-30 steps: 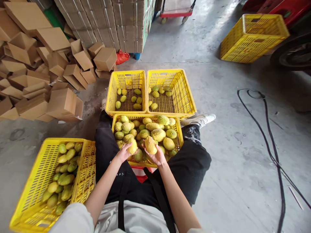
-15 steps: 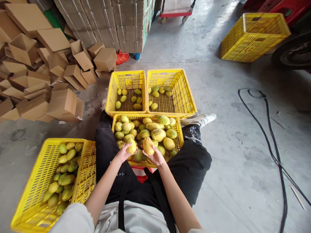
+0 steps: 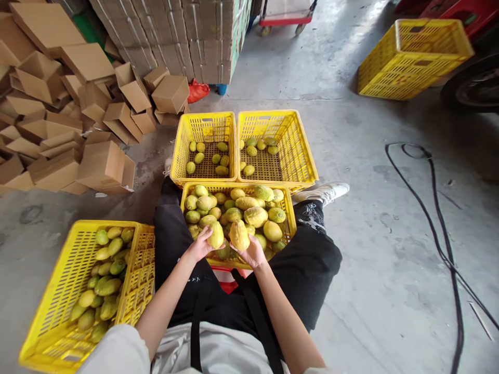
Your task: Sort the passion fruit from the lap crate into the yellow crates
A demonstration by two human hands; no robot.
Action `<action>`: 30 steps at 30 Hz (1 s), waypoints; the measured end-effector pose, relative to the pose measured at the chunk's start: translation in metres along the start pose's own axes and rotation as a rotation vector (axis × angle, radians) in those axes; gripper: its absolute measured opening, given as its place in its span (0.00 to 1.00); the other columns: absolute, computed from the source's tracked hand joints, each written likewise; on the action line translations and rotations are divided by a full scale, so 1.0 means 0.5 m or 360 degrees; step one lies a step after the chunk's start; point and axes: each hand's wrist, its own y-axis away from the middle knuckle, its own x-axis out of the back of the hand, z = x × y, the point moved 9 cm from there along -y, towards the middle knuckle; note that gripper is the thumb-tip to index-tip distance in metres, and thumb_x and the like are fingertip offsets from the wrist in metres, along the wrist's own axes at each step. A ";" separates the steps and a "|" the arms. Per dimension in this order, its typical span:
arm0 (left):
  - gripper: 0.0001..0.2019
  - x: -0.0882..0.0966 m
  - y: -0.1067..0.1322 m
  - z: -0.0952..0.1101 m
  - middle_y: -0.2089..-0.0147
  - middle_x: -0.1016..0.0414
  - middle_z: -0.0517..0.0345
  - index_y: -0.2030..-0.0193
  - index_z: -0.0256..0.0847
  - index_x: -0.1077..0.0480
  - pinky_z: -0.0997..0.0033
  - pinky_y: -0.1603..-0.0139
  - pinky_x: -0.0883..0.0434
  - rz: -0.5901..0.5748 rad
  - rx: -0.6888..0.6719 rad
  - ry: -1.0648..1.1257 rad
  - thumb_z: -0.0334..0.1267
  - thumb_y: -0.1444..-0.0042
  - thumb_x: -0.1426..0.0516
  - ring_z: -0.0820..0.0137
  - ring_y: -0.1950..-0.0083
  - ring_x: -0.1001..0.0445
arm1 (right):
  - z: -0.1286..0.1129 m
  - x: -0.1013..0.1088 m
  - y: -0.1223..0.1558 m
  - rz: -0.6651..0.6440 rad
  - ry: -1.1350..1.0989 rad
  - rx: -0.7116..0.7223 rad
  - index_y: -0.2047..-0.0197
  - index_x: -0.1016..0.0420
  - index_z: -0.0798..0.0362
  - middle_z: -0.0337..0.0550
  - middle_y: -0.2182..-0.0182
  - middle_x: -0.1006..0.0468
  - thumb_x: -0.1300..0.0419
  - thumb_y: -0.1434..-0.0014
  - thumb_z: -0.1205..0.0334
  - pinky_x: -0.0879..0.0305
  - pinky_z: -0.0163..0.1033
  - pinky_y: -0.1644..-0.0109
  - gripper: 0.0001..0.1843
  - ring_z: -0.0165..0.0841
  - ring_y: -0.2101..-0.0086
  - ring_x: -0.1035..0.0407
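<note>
On a concrete floor (image 3: 374,259) near stacked cartons (image 3: 171,39), a person (image 3: 218,306) sits straddling a crate of fruit (image 3: 290,208).
Two more yellow crates (image 3: 300,150) stand just beyond it, sparsely filled. Over the nearer load, the left hand (image 3: 200,245) has its grip closed around a greenish-yellow fruit (image 3: 215,236), the right hand (image 3: 253,254) around a ridged yellow fruit (image 3: 239,235). That ridged one has just turned, bringing another side into view.

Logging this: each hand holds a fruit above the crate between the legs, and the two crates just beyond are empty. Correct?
Not quite: the far left crate and far right crate aren't empty; the head view shows several fruits in each. The rest stands: left hand and right hand each hold a fruit above the crate below.
</note>
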 end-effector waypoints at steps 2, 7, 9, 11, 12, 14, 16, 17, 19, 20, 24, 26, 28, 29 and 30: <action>0.14 0.002 0.001 0.006 0.58 0.26 0.55 0.55 0.44 0.36 0.55 0.54 0.29 0.0012 -0.0055 -0.0058 0.36 0.48 0.41 0.61 0.55 0.25 | 0.003 0.002 0.002 0.0003 0.0029 -0.0020 0.50 0.33 0.43 0.42 0.57 0.22 0.37 0.52 0.59 0.29 0.54 0.52 0.24 0.42 0.54 0.28; 0.14 0.005 0.004 0.018 0.57 0.27 0.55 0.56 0.43 0.36 0.61 0.62 0.28 0.0068 -0.0149 -0.0102 0.37 0.49 0.41 0.61 0.57 0.25 | 0.007 -0.012 0.005 -0.0059 0.0100 -0.0035 0.50 0.32 0.45 0.42 0.58 0.22 0.37 0.51 0.62 0.29 0.53 0.51 0.24 0.41 0.54 0.28; 0.14 0.002 0.004 0.018 0.56 0.27 0.53 0.56 0.43 0.36 0.62 0.64 0.28 0.0057 -0.0150 -0.0111 0.37 0.49 0.41 0.61 0.58 0.25 | 0.005 -0.016 0.003 -0.0071 0.0113 -0.0012 0.50 0.31 0.46 0.43 0.58 0.22 0.38 0.50 0.62 0.29 0.51 0.51 0.22 0.40 0.53 0.28; 0.13 0.002 0.002 0.016 0.57 0.27 0.51 0.56 0.42 0.36 0.64 0.66 0.28 0.0059 -0.0132 -0.0102 0.38 0.48 0.42 0.61 0.59 0.25 | -0.001 -0.016 -0.001 -0.0069 0.0092 0.0034 0.50 0.31 0.45 0.43 0.54 0.23 0.39 0.50 0.61 0.29 0.50 0.51 0.21 0.40 0.53 0.28; 0.13 0.004 0.001 0.014 0.58 0.26 0.51 0.56 0.42 0.36 0.64 0.66 0.28 0.0066 -0.0121 -0.0089 0.38 0.48 0.42 0.61 0.60 0.25 | -0.004 -0.015 -0.002 -0.0064 0.0075 0.0049 0.50 0.31 0.46 0.43 0.51 0.24 0.39 0.49 0.61 0.29 0.49 0.51 0.21 0.39 0.52 0.29; 0.14 0.006 0.000 0.011 0.58 0.26 0.51 0.55 0.40 0.35 0.64 0.65 0.28 0.0080 -0.0086 -0.0043 0.38 0.48 0.42 0.62 0.61 0.24 | -0.007 -0.011 -0.005 -0.0040 0.0041 0.0062 0.51 0.30 0.46 0.43 0.49 0.26 0.38 0.50 0.60 0.28 0.47 0.52 0.21 0.39 0.52 0.28; 0.15 0.006 0.000 0.009 0.58 0.26 0.49 0.53 0.39 0.34 0.60 0.62 0.28 0.0083 -0.0044 0.0034 0.39 0.47 0.43 0.61 0.60 0.25 | -0.007 -0.004 -0.006 0.0004 0.0019 0.0051 0.51 0.29 0.48 0.43 0.51 0.24 0.38 0.51 0.59 0.27 0.45 0.53 0.21 0.38 0.54 0.27; 0.16 0.005 0.000 0.009 0.58 0.26 0.49 0.52 0.38 0.34 0.58 0.59 0.28 0.0077 -0.0031 0.0081 0.40 0.46 0.45 0.60 0.59 0.25 | -0.007 -0.002 -0.006 0.0025 0.0010 0.0048 0.52 0.29 0.48 0.42 0.53 0.23 0.37 0.51 0.58 0.27 0.45 0.54 0.21 0.38 0.55 0.27; 0.17 0.003 0.002 0.014 0.58 0.25 0.47 0.50 0.36 0.34 0.53 0.55 0.29 0.0057 -0.0036 0.0175 0.42 0.45 0.47 0.58 0.56 0.25 | -0.007 -0.001 -0.005 0.0044 -0.0006 0.0050 0.52 0.29 0.48 0.41 0.54 0.22 0.37 0.51 0.58 0.27 0.45 0.54 0.21 0.38 0.56 0.27; 0.18 0.002 0.003 0.017 0.57 0.25 0.46 0.50 0.36 0.34 0.50 0.54 0.30 0.0049 -0.0048 0.0215 0.42 0.44 0.48 0.56 0.55 0.25 | -0.007 -0.003 -0.004 0.0040 -0.0013 0.0049 0.51 0.30 0.48 0.40 0.54 0.22 0.38 0.50 0.58 0.27 0.45 0.54 0.21 0.38 0.55 0.27; 0.17 0.003 0.004 0.019 0.56 0.25 0.44 0.50 0.34 0.35 0.46 0.51 0.32 0.0036 -0.0058 0.0299 0.40 0.44 0.50 0.51 0.50 0.28 | -0.011 -0.020 0.002 -0.0032 -0.0046 0.0056 0.51 0.30 0.48 0.42 0.52 0.23 0.43 0.48 0.56 0.31 0.50 0.49 0.20 0.41 0.52 0.29; 0.16 0.005 0.001 0.017 0.55 0.26 0.46 0.50 0.36 0.36 0.48 0.52 0.31 0.0046 -0.0071 0.0267 0.40 0.44 0.48 0.52 0.49 0.28 | -0.015 -0.030 0.005 -0.0088 -0.0057 0.0060 0.53 0.30 0.48 0.44 0.51 0.24 0.45 0.49 0.56 0.32 0.55 0.49 0.19 0.44 0.50 0.31; 0.16 0.011 -0.001 0.018 0.54 0.27 0.49 0.50 0.40 0.36 0.53 0.55 0.29 0.0080 -0.0114 0.0187 0.39 0.45 0.45 0.54 0.50 0.27 | -0.017 -0.034 0.005 -0.0110 -0.0046 0.0047 0.54 0.29 0.47 0.46 0.51 0.24 0.46 0.51 0.57 0.33 0.58 0.50 0.19 0.47 0.49 0.32; 0.16 0.015 -0.002 0.019 0.54 0.27 0.50 0.51 0.42 0.37 0.56 0.58 0.27 0.0102 -0.0140 0.0142 0.40 0.45 0.43 0.54 0.51 0.26 | -0.017 -0.033 0.004 -0.0103 -0.0036 0.0037 0.55 0.29 0.47 0.47 0.51 0.24 0.46 0.52 0.58 0.33 0.58 0.50 0.19 0.48 0.49 0.32; 0.16 0.018 -0.003 0.020 0.55 0.27 0.51 0.51 0.43 0.37 0.60 0.61 0.27 0.0121 -0.0161 0.0101 0.40 0.46 0.42 0.55 0.53 0.25 | -0.018 -0.031 0.003 -0.0087 -0.0031 0.0033 0.56 0.29 0.47 0.47 0.52 0.24 0.46 0.52 0.59 0.33 0.59 0.50 0.18 0.48 0.49 0.32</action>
